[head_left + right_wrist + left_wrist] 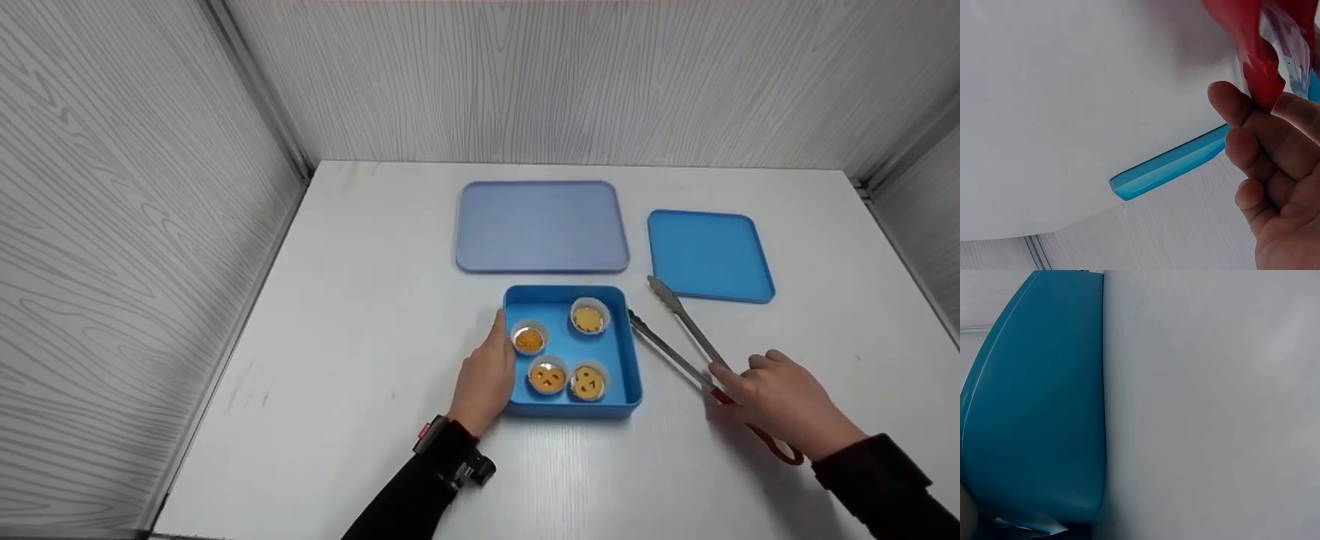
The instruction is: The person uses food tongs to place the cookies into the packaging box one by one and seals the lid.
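Note:
A square blue box [574, 410] stands on the table, with several small pale cups inside, each holding a round cookie-like piece. One such piece is orange and swirled [529, 340], another plain yellow [587, 319]; two have holes in their tops [547, 379]. My left hand [484, 379] rests against the box's left side, a finger straight along the wall. Metal tongs [686, 322] with red handles [1261, 67] are held in my right hand [784, 401]. Their arms are spread, tips apart, one near the box's right wall. Nothing is between the tips.
A lavender tray [541, 225] lies behind the box. To its right is a smaller blue tray [711, 255], close to one tong tip. Wood-grain panels [525, 82] enclose the white table [337, 322] at the back and sides.

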A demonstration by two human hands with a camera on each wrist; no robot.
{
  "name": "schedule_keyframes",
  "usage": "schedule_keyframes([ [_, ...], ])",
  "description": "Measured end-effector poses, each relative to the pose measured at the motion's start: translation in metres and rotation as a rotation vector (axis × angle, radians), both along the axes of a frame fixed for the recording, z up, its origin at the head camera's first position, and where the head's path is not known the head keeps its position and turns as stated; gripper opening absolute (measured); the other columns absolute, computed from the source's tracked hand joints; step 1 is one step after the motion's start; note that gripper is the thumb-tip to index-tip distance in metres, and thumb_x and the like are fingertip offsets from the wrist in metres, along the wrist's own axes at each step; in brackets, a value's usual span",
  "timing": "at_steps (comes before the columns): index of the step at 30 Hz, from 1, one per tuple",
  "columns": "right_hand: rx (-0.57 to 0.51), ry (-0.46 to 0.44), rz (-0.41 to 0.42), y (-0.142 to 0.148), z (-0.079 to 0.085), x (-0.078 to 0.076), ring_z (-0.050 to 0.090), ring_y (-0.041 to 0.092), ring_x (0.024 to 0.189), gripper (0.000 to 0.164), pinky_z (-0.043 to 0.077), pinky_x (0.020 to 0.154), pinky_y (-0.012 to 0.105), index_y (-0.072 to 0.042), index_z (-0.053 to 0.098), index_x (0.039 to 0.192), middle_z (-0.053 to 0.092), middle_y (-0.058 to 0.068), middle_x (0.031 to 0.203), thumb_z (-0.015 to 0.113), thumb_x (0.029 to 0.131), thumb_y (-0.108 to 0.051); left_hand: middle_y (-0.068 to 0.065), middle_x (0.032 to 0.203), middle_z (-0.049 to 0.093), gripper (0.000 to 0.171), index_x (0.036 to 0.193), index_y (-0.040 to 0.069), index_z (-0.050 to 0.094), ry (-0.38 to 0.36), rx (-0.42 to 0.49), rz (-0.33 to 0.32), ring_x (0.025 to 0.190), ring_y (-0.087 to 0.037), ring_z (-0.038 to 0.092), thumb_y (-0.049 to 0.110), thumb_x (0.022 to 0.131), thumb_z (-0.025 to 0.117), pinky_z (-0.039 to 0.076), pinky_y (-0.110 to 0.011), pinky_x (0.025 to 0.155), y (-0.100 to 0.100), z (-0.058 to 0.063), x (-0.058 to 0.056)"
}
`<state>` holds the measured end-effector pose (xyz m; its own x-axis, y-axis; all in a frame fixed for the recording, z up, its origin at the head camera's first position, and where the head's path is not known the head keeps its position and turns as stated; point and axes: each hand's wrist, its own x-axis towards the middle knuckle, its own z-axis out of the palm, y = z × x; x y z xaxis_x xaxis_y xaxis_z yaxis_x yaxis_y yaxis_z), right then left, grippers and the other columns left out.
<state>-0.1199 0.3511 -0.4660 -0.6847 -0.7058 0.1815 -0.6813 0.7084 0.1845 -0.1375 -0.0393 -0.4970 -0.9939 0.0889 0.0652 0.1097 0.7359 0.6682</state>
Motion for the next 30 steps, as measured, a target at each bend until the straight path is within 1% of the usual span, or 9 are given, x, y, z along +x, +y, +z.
schedule_keyframes([
  [5, 0.026, -0.032, -0.017, -0.001, -0.006, -0.001, 0.036, 0.013, 0.052, 0.048, 0.034, 0.057, 0.032, -0.012, 0.061, 0.092, 0.043, -0.012, 0.046, 0.084, 0.06, -0.041, -0.01, 0.137, 0.047, 0.05, 0.149, 0.007, 0.019, 0.015, -0.007, -0.005, 0.103, -0.022, 0.06, 0.024, 0.103, 0.031, 0.045, -0.035, 0.091, 0.0, -0.001, 0.0],
  [9, 0.033, -0.06, -0.035, -0.002, -0.007, -0.001, 0.034, 0.011, 0.052, 0.045, 0.032, 0.055, 0.03, -0.015, 0.06, 0.09, 0.038, -0.014, 0.046, 0.08, 0.064, -0.045, -0.011, 0.136, 0.047, 0.051, 0.149, 0.007, 0.019, 0.006, -0.003, -0.006, 0.103, -0.022, 0.06, 0.024, 0.103, 0.03, 0.045, -0.035, 0.092, 0.0, -0.001, 0.0],
  [12, 0.008, -0.044, -0.051, -0.002, -0.005, -0.003, 0.033, 0.011, 0.05, 0.05, 0.034, 0.054, 0.031, -0.011, 0.066, 0.098, 0.031, -0.014, 0.044, 0.075, 0.068, -0.05, -0.01, 0.137, 0.046, 0.051, 0.149, 0.008, 0.018, -0.008, 0.006, -0.001, 0.106, -0.023, 0.058, 0.025, 0.103, 0.03, 0.043, -0.036, 0.094, 0.0, -0.001, 0.0],
  [15, -0.055, 0.02, -0.059, 0.002, 0.001, -0.009, 0.037, 0.014, 0.047, 0.053, 0.039, 0.055, 0.035, -0.009, 0.068, 0.109, 0.026, -0.011, 0.041, 0.072, 0.073, -0.049, -0.009, 0.14, 0.044, 0.051, 0.149, 0.009, 0.017, -0.018, 0.01, 0.002, 0.112, -0.022, 0.055, 0.026, 0.103, 0.029, 0.041, -0.036, 0.096, 0.0, -0.001, 0.0],
  [18, -0.121, 0.081, -0.07, 0.007, 0.007, -0.018, 0.049, 0.02, 0.05, 0.051, 0.045, 0.06, 0.04, -0.008, 0.067, 0.115, 0.032, -0.006, 0.04, 0.073, 0.075, -0.039, -0.008, 0.14, 0.043, 0.051, 0.149, 0.009, 0.017, -0.015, 0.01, 0.003, 0.113, -0.021, 0.054, 0.027, 0.103, 0.029, 0.041, -0.036, 0.096, 0.0, -0.002, -0.001],
  [22, -0.178, 0.108, -0.099, 0.017, 0.011, -0.032, 0.061, 0.029, 0.061, 0.049, 0.048, 0.066, 0.046, -0.005, 0.065, 0.117, 0.05, 0.004, 0.046, 0.074, 0.075, -0.028, -0.008, 0.14, 0.044, 0.051, 0.149, 0.008, 0.018, -0.006, 0.013, 0.003, 0.11, -0.022, 0.056, 0.026, 0.103, 0.029, 0.042, -0.036, 0.095, 0.0, -0.003, 0.0],
  [24, -0.2, 0.104, -0.118, 0.021, 0.011, -0.039, 0.063, 0.031, 0.066, 0.05, 0.049, 0.066, 0.048, -0.004, 0.063, 0.119, 0.06, 0.011, 0.055, 0.075, 0.074, -0.024, -0.008, 0.139, 0.044, 0.051, 0.149, 0.008, 0.018, -0.003, 0.013, 0.004, 0.108, -0.022, 0.057, 0.026, 0.103, 0.029, 0.042, -0.036, 0.095, 0.0, -0.003, 0.0],
  [26, -0.223, 0.084, -0.142, 0.025, 0.009, -0.045, 0.064, 0.033, 0.07, 0.051, 0.05, 0.064, 0.048, -0.004, 0.063, 0.12, 0.066, 0.017, 0.07, 0.075, 0.074, -0.022, -0.009, 0.139, 0.044, 0.051, 0.149, 0.009, 0.018, -0.005, 0.014, 0.001, 0.108, -0.021, 0.057, 0.026, 0.103, 0.029, 0.042, -0.035, 0.095, 0.0, -0.002, -0.001],
  [30, -0.278, 0.05, -0.17, 0.031, 0.004, -0.058, 0.065, 0.036, 0.079, 0.05, 0.051, 0.062, 0.049, -0.004, 0.062, 0.12, 0.068, 0.023, 0.092, 0.076, 0.074, -0.018, -0.009, 0.138, 0.045, 0.051, 0.149, 0.008, 0.019, 0.011, 0.008, -0.001, 0.107, -0.021, 0.058, 0.025, 0.103, 0.03, 0.044, -0.035, 0.094, 0.0, -0.002, -0.001],
])
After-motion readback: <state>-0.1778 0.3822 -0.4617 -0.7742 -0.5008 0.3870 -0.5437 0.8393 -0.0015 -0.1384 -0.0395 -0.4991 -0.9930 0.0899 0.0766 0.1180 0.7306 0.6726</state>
